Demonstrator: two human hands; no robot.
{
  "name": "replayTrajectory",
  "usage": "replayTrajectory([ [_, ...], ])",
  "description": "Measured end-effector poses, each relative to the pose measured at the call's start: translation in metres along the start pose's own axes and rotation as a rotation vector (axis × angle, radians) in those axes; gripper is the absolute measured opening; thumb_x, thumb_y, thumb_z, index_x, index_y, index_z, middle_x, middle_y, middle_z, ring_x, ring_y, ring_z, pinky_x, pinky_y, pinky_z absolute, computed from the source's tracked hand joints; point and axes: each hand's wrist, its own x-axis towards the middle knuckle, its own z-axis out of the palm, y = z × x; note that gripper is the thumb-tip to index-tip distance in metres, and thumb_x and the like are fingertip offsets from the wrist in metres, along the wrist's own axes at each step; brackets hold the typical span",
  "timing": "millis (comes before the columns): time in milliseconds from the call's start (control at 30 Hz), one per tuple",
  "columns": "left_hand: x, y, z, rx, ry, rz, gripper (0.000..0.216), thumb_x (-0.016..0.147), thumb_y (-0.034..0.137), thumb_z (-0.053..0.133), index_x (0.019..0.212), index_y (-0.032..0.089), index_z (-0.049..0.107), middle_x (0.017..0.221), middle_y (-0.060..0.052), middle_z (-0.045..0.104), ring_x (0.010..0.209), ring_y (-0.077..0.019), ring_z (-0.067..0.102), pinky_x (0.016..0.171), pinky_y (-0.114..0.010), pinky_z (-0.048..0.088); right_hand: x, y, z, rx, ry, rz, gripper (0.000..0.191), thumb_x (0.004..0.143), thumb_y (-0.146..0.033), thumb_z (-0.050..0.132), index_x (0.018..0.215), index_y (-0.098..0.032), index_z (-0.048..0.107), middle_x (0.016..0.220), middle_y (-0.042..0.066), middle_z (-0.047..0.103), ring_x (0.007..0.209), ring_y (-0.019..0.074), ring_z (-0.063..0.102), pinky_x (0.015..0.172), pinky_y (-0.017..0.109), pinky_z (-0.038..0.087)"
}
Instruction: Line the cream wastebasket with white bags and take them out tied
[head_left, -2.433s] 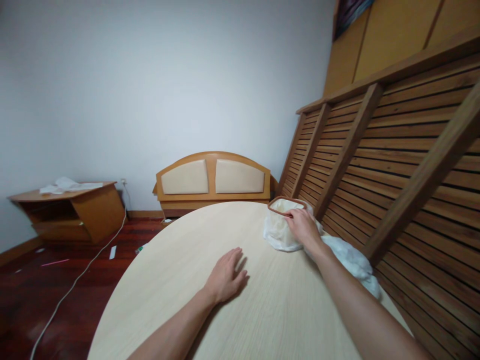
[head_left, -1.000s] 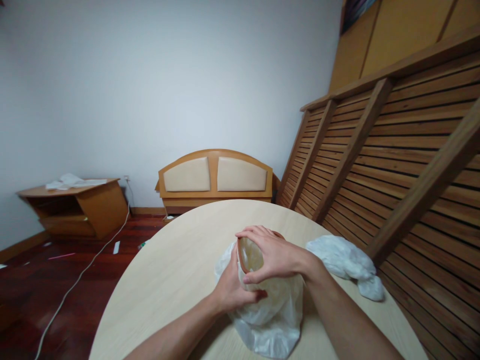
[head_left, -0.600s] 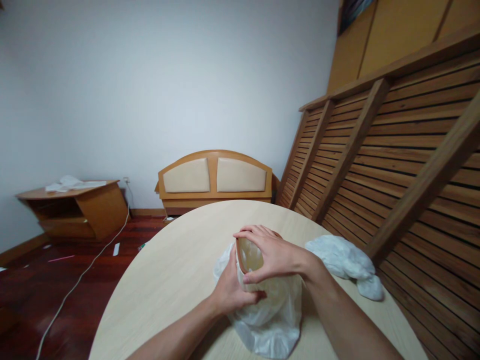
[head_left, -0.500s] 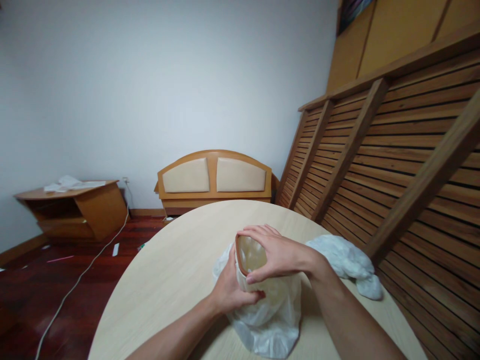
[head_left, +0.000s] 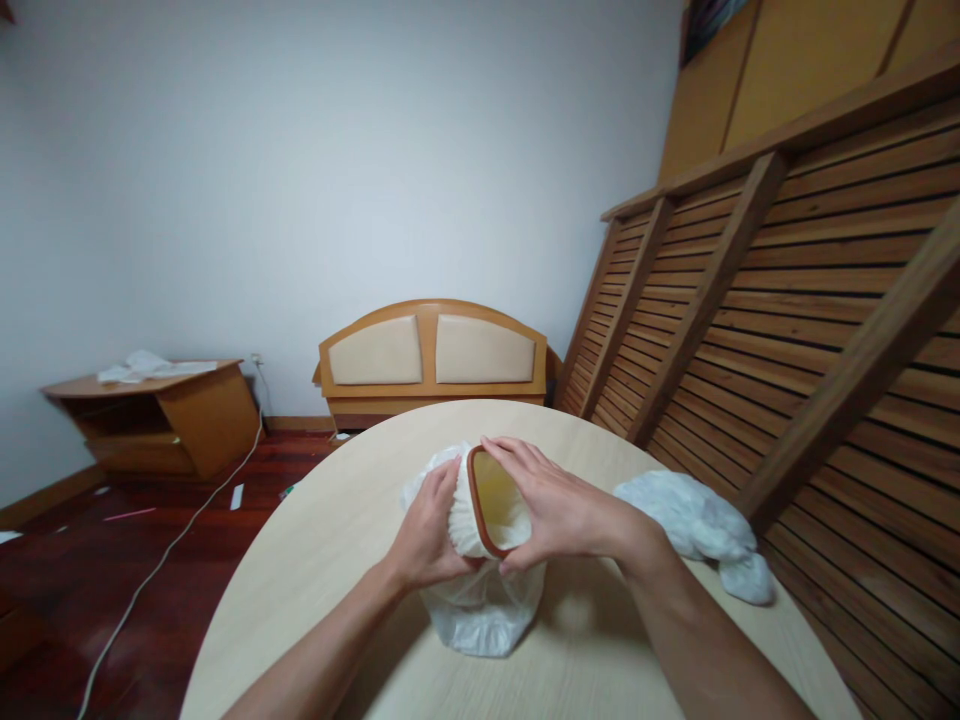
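A small cream bin with a brown rim (head_left: 491, 500) sits in the middle of the round table (head_left: 360, 530), tilted so its mouth faces me, lined with a thin white plastic bag (head_left: 480, 610). My left hand (head_left: 427, 535) is closed on the gathered bag at the bin's left side. My right hand (head_left: 559, 505) wraps over the rim and right side of the bin. The bag bunches around the rim and hangs loose below the bin on the tabletop.
A crumpled white plastic bag (head_left: 697, 530) lies on the table's right edge, next to a leaning slatted wooden bed frame (head_left: 787, 330). A headboard (head_left: 431, 360) stands against the far wall. A low wooden cabinet (head_left: 165, 420) and a white cable (head_left: 172, 540) are on the red floor at left.
The bin came from the table's far right to the centre and both hands took it. Since half a second ago, my left hand has pushed the bag up around the rim.
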Motion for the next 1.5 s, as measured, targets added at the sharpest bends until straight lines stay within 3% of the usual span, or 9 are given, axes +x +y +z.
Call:
replayTrajectory([
  [467,0.000,-0.010,0.003,-0.115,0.073,0.011,0.117,0.063,0.040,0.084,0.156,0.023,0.017,0.153,-0.016,0.038,0.140,-0.0382,0.042,0.116,-0.056,0.038,-0.001,0.009,-0.008,0.053,0.179,-0.150,0.127,0.058,-0.051,0.090,0.160,-0.023,0.020,0.156,0.015,0.036,0.145,0.0335,0.035,0.121,0.047,0.031],
  [633,-0.003,-0.016,0.001,-0.132,0.070,-0.015,0.111,0.066,0.038,0.083,0.155,0.024,0.017,0.149,-0.017,0.041,0.137,-0.0385,0.045,0.113,-0.057,0.040,-0.010,0.012,-0.024,0.057,0.250,-0.100,0.124,0.063,-0.057,0.087,0.161,-0.022,0.020,0.159,0.016,0.034,0.147,0.0348,0.033,0.122,0.049,0.029],
  [767,-0.006,-0.032,0.004,-0.172,0.095,-0.141,0.114,0.067,0.042,0.084,0.156,0.022,0.015,0.155,-0.019,0.034,0.144,-0.0406,0.036,0.120,-0.061,0.029,-0.018,0.034,-0.033,0.040,0.282,0.064,0.114,0.074,-0.062,0.077,0.162,-0.025,0.015,0.165,0.015,0.026,0.151,0.0339,0.027,0.122,0.051,0.027],
  [900,-0.008,-0.052,0.010,-0.271,0.160,-0.309,0.117,0.068,0.045,0.084,0.156,0.020,0.012,0.157,-0.020,0.030,0.148,-0.0393,0.031,0.124,-0.059,0.020,-0.022,0.064,-0.028,0.054,0.188,0.335,0.106,0.078,-0.065,0.071,0.161,-0.025,0.019,0.164,0.015,0.028,0.149,0.0333,0.032,0.121,0.050,0.029],
  [1033,-0.010,-0.065,0.014,-0.386,0.201,-0.405,0.116,0.067,0.049,0.084,0.155,0.021,0.013,0.156,-0.019,0.032,0.146,-0.0382,0.034,0.124,-0.058,0.020,-0.020,0.082,-0.012,-0.010,-0.046,0.633,0.117,0.071,-0.069,0.072,0.162,-0.019,0.018,0.161,0.020,0.031,0.147,0.0341,0.036,0.117,0.044,0.033],
  [1167,-0.011,-0.069,0.015,-0.396,0.223,-0.449,0.116,0.068,0.047,0.083,0.155,0.022,0.012,0.159,-0.019,0.029,0.150,-0.0365,0.029,0.126,-0.055,0.015,-0.013,0.091,0.012,-0.082,-0.217,0.829,0.125,0.060,-0.067,0.079,0.160,-0.018,0.022,0.154,0.025,0.040,0.138,0.0402,0.047,0.109,0.048,0.039],
  [1300,-0.010,-0.070,0.014,-0.348,0.217,-0.486,0.121,0.070,0.046,0.082,0.157,0.022,0.003,0.165,-0.019,0.017,0.154,-0.0353,0.019,0.127,-0.052,0.009,-0.007,0.099,0.036,-0.158,-0.283,0.902,0.128,0.051,-0.062,0.084,0.158,-0.016,0.030,0.153,0.025,0.040,0.137,0.0441,0.046,0.105,0.048,0.041],
  [1400,-0.011,-0.071,0.012,-0.329,0.199,-0.506,0.121,0.072,0.047,0.081,0.157,0.021,0.000,0.164,-0.020,0.019,0.155,-0.0345,0.018,0.127,-0.050,0.011,-0.005,0.101,0.047,-0.201,-0.320,0.908,0.125,0.048,-0.060,0.085,0.154,-0.016,0.036,0.151,0.025,0.042,0.135,0.0441,0.048,0.102,0.047,0.043],
  [1500,-0.011,-0.072,0.011,-0.330,0.218,-0.511,0.120,0.072,0.046,0.081,0.157,0.021,0.000,0.163,-0.019,0.023,0.153,-0.0345,0.023,0.127,-0.050,0.016,-0.003,0.094,0.047,-0.234,-0.344,0.881,0.110,0.050,-0.057,0.086,0.145,-0.015,0.049,0.146,0.023,0.047,0.130,0.0442,0.052,0.098,0.047,0.046],
])
